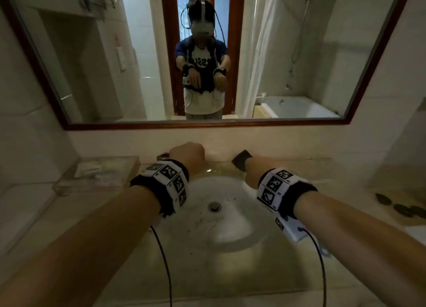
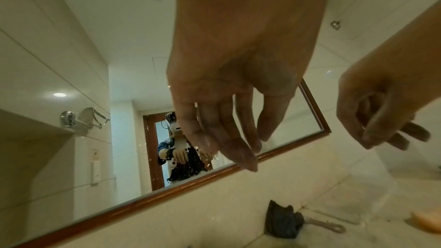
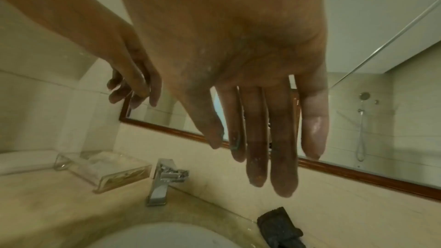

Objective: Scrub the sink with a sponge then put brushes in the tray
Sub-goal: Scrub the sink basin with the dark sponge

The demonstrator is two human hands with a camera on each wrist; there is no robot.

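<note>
Head view: both hands hover above the sink [image 1: 214, 216], left hand [image 1: 187, 155] and right hand [image 1: 250, 175] empty. Clear tray [image 1: 96, 175] left of the sink on the worktop [image 1: 207, 279].

Left wrist: fingers [image 2: 238, 139] hang loose, holding nothing; dark sponge [image 2: 281, 222] behind the sink, brush [image 2: 326, 224] beside it.

Right wrist: fingers [image 3: 257, 148] straight, wet; faucet [image 3: 164, 178] behind the sink.

Dim tiled bathroom
Wood-framed mirror [image 1: 207, 124] above a beige counter [image 1: 230, 272] (bathtub [image 1: 297, 108] and curtain [image 1: 260, 53] reflected)
</note>
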